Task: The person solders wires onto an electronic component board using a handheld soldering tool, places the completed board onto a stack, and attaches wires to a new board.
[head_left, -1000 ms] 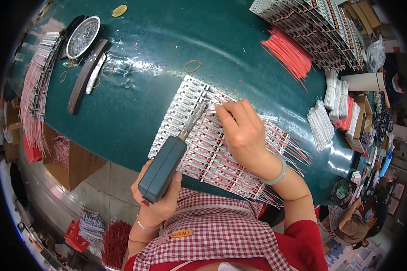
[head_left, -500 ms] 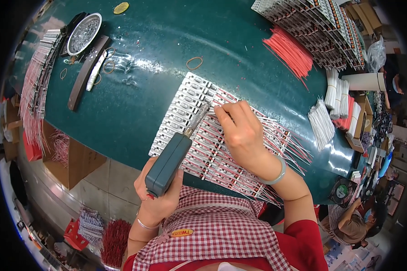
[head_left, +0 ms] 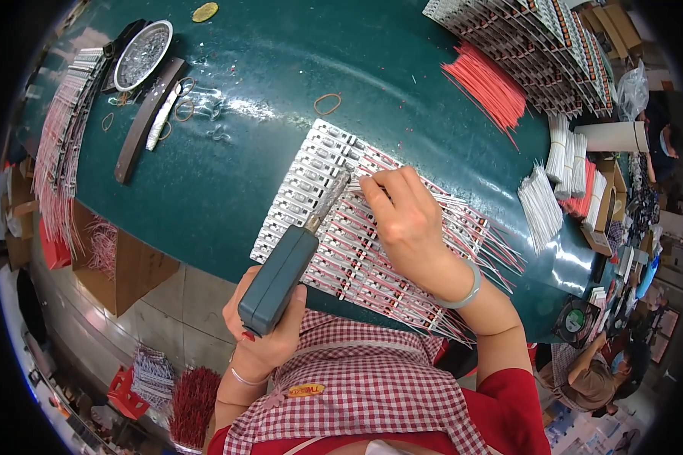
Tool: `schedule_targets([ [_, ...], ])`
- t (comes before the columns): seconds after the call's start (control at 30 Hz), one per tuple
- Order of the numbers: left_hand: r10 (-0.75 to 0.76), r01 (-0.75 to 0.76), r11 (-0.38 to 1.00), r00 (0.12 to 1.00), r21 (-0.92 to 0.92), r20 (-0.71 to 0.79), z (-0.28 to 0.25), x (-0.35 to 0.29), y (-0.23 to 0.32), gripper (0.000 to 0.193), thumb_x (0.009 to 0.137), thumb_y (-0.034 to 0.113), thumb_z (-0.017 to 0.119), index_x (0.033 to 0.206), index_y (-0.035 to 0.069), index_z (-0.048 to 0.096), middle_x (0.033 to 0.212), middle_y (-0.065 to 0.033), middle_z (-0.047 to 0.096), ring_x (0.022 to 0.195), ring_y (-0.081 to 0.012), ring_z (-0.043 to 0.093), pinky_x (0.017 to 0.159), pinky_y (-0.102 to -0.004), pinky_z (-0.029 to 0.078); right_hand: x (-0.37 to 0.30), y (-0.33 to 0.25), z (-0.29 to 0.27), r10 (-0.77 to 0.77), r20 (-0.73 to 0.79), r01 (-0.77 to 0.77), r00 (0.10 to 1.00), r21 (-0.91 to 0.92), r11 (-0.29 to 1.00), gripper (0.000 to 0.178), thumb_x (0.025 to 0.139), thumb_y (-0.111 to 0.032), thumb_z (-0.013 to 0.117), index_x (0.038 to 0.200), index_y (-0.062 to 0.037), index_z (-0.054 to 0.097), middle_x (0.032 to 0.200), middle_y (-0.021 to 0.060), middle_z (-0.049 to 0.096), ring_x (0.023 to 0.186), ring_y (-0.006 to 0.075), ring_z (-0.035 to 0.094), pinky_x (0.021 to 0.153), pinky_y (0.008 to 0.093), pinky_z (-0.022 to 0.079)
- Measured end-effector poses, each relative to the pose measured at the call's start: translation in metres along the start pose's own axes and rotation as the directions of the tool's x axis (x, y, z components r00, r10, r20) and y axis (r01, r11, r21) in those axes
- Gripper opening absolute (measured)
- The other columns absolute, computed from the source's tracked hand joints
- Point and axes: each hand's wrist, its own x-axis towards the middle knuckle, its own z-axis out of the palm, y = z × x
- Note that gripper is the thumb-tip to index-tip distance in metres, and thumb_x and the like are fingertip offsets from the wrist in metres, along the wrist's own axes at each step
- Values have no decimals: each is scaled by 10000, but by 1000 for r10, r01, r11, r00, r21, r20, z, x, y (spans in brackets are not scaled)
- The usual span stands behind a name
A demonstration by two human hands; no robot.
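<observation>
My left hand (head_left: 279, 338) is wrapped round a dark green, boxy soldering gun (head_left: 281, 277). Its slim metal tip slants up and away to the middle of a panel of small white circuit boards (head_left: 302, 186) lying on the table. Red and white wires (head_left: 360, 265) run in rows across the panel's right part and hang past its edge. Over the panel's far side, my right hand (head_left: 406, 216) has thumb and forefinger pinched beside the gun's tip. White wire ends come out from under that hand; the very thing in the pinch is hidden.
A green table (head_left: 228, 182) spreads beyond the panel. Red wires (head_left: 487, 91) and stacked boards (head_left: 539, 53) lie far right, with white wire bundles (head_left: 540, 208) nearer. At left are a metal bowl (head_left: 143, 56), a dark curved bar (head_left: 148, 121) and wired boards (head_left: 68, 129). A co-worker (head_left: 596, 371) sits lower right.
The soldering gun and my left hand have shifted slightly left and toward me. My right hand has hardly moved.
</observation>
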Motion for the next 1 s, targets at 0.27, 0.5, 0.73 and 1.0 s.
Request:
schedule_targets([
  [0.27, -46, 46, 996, 999, -75, 5, 6, -1, -4, 179, 778, -74, 717, 947, -50, 663, 875, -119, 659, 699, -188, 639, 632, -280, 508, -1, 0, 1, 2, 1, -2, 1000, 5, 1000, 295, 700, -10, 644, 980, 81, 661, 902, 125, 581, 847, 261, 574, 675, 344, 516],
  [0.5, -21, 21, 999, 1000, -26, -19, 3, -4, -4, 180, 781, -46, 728, 949, -57, 665, 865, -114, 655, 679, -183, 630, 612, -287, 507, 1, 0, 1, -13, -3, 13, 1000, -5, 1000, 296, 691, -12, 641, 973, 75, 657, 903, 122, 577, 846, 258, 570, 675, 341, 516],
  [0.73, -41, 33, 997, 992, -68, -123, 0, -12, -7, 256, 774, -2, 760, 1014, -62, 693, 932, -159, 696, 735, -215, 687, 656, -300, 546, 0, -1, 2, -3, -9, 3, 1000, -16, 1000, 285, 692, -11, 639, 965, 64, 658, 894, 118, 575, 846, 252, 574, 673, 338, 517],
  [1.0, 34, -34, 999, 995, 7, -95, -2, -16, -13, 247, 759, -20, 756, 991, -67, 685, 915, -149, 690, 720, -229, 677, 652, -306, 543, -7, -8, -1, -18, -28, 18, 999, 18, 1000, 345, 695, -13, 644, 1027, 80, 664, 929, 121, 599, 837, 253, 580, 658, 339, 510],
])
